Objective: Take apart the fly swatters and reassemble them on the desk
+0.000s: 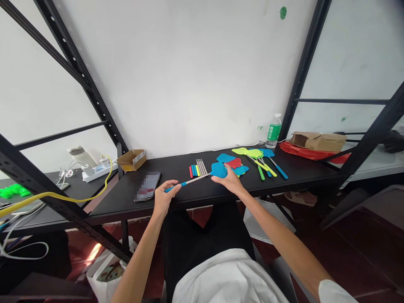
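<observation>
A blue fly swatter with a metal rod is held across the front of the black table. My left hand is closed around its blue handle, and my right hand grips the edge of its head. Left of that head lie several metal rods with red, blue and yellow handles, side by side. Loose swatter heads, blue and red, are piled just behind my right hand, which partly hides them. Farther right, several yellow-green and blue fly swatters with rods and handles lie in an overlapping heap.
On the black table are a phone, a small open cardboard box and a water bottle. A flattened brown box rests on red plastic at the right. A yellow cable crosses the left shelf post.
</observation>
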A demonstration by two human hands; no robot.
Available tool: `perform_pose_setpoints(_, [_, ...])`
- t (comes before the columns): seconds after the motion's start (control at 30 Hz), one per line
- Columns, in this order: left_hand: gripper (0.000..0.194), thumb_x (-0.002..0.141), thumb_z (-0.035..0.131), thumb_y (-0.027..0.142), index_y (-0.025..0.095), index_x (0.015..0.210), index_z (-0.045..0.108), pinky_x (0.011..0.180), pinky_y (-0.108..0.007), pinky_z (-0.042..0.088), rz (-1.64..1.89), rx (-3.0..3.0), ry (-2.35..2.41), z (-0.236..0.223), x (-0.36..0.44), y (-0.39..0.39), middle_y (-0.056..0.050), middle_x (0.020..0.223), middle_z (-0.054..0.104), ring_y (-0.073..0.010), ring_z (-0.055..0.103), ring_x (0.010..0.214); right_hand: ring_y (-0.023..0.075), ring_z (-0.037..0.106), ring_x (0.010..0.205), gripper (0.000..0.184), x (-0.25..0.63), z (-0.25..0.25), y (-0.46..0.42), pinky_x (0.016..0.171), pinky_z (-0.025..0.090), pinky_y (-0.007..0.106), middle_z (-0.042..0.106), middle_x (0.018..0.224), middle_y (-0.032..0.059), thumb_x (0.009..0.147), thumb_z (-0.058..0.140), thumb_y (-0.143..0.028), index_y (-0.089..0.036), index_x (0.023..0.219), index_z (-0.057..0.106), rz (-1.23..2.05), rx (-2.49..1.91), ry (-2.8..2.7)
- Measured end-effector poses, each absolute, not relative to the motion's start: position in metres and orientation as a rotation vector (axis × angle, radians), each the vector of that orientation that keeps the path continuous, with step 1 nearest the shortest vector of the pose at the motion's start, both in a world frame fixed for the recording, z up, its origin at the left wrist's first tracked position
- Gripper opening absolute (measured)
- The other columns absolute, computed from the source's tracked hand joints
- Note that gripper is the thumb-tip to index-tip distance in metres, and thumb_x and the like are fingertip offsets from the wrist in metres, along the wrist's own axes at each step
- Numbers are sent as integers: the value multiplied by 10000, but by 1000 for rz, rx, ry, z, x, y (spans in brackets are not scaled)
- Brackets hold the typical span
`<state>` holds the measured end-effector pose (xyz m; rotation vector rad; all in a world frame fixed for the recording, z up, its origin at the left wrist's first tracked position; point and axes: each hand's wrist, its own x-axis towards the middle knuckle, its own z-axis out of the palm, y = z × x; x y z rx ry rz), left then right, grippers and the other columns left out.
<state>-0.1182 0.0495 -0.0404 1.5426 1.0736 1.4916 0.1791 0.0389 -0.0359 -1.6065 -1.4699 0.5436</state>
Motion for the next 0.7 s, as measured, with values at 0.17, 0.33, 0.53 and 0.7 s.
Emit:
perform_pose_setpoints(0.17, [348,660,833,369,176,913,692,491,-212,335,1542,1414,1002,-42,-119,52,67,550,444,-72,391,490,364,443,1351,1099,176,-33,36,1050,391,478,434,1510,141,640,730,-671,-241,1541,271,581,-1614,-1426])
perform_pose_setpoints(0.33, [305,673,823,353,166,867,681,448,-197,290,1547,1380,984,-43,-118,52,73,506,419,-58,347,459,363,427,1365,1128,175,-36,37,1052,391,476,420,1521,144,633,725,-687,-220,1547,257,531,-1636,-1437])
perform_pose_setpoints(0.53, [274,713,793,379,161,815,663,404,-187,206,1533,1393,1020,-44,-118,51,76,459,397,-48,300,415,354,420,1371,1126,172,-39,38,1060,385,483,412,1523,151,640,724,-679,-197,1543,255,453,-1652,-1446])
perform_pose_setpoints(0.7, [263,720,781,392,170,783,655,395,-186,218,1548,1424,1069,-45,-117,52,79,442,383,-47,299,396,360,409,1374,1149,168,-39,37,1060,382,481,430,1496,176,643,730,-665,-170,1550,229,391,-1665,-1453])
